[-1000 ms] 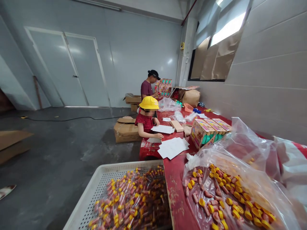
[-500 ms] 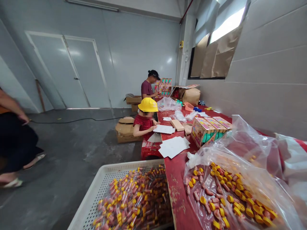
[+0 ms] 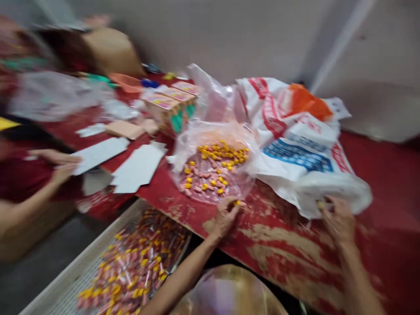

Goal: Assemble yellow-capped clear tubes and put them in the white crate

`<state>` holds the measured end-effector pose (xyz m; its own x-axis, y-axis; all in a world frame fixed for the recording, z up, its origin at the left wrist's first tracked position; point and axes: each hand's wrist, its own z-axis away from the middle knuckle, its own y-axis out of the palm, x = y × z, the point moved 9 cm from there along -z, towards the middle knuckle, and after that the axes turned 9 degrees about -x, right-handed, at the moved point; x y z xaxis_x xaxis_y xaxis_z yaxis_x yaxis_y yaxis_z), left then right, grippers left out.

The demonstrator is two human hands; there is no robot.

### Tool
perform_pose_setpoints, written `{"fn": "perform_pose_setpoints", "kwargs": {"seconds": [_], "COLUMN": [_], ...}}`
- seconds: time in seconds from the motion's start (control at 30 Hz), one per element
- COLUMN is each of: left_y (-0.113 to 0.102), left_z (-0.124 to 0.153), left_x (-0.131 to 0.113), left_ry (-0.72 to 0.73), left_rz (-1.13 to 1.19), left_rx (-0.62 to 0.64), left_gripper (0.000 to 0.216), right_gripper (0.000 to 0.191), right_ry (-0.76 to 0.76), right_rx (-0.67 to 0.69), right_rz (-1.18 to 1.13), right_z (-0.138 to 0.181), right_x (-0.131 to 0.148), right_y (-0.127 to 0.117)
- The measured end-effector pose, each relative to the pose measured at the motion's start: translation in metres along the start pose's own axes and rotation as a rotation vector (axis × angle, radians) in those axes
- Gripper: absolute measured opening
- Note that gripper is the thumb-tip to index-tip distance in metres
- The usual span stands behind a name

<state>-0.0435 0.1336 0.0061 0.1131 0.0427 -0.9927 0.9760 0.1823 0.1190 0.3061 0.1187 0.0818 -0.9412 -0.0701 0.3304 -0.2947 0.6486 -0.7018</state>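
The picture is smeared by motion. My left hand rests on the worn red table at the near rim of a clear bag of yellow-capped pieces, its fingers pinched on one small yellow-capped piece. My right hand lies curled against the lower edge of a white printed sack, with a small yellow bit at its fingertips; what it grips is blurred.
A white perforated crate of wrapped yellow-capped pieces stands below the table's edge on the left. Another person's arms rest by white cards at the left. Colourful boxes stand behind. A round shiny object sits at the bottom.
The view has swung right and down from the room to the table in front of me. Both of my hands have come into view at the bag and the sack.
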Motion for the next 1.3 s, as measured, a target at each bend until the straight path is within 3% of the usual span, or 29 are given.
{"fn": "perform_pose_setpoints", "kwargs": {"seconds": [0.1,0.23,0.33,0.5,0.63,0.83,0.93,1.1,1.2,1.3], "left_y": [0.012,0.049,0.064,0.056,0.046,0.051,0.055,0.059,0.068,0.079], "left_z": [0.001,0.032,0.052,0.06,0.058,0.066,0.072,0.074,0.074,0.077], "left_x": [-0.009,-0.024,-0.017,0.007,0.013,0.011,0.007,-0.004,-0.007,-0.012], "left_ry": [-0.039,-0.135,-0.245,-0.356,-0.377,-0.414,-0.355,-0.131,0.013,0.178], "left_rz": [0.093,0.184,0.264,0.278,0.335,0.302,0.181,-0.057,-0.289,-0.51], "left_rx": [-0.006,0.156,0.181,0.066,-0.018,0.032,0.105,0.22,0.337,0.454], "left_gripper": [0.024,0.026,0.034,0.032,0.031,0.025,0.023,0.026,0.024,0.019], "right_gripper": [0.038,0.028,0.031,0.027,0.026,0.027,0.024,0.021,0.023,0.018], "right_ry": [0.002,-0.187,-0.222,-0.227,-0.23,-0.198,-0.179,-0.169,-0.211,-0.308], "right_rx": [0.115,0.258,0.296,0.372,0.423,0.413,0.394,0.366,0.473,0.681], "right_rz": [-0.063,-0.124,-0.245,-0.294,-0.258,-0.284,-0.35,-0.334,-0.236,0.04], "right_z": [0.047,0.074,0.082,0.089,0.094,0.095,0.093,0.095,0.1,0.108], "right_x": [0.016,0.083,0.112,0.127,0.133,0.144,0.151,0.152,0.146,0.135], "right_y": [-0.023,-0.015,-0.012,-0.003,0.01,0.021,0.022,0.023,0.029,0.044]}}
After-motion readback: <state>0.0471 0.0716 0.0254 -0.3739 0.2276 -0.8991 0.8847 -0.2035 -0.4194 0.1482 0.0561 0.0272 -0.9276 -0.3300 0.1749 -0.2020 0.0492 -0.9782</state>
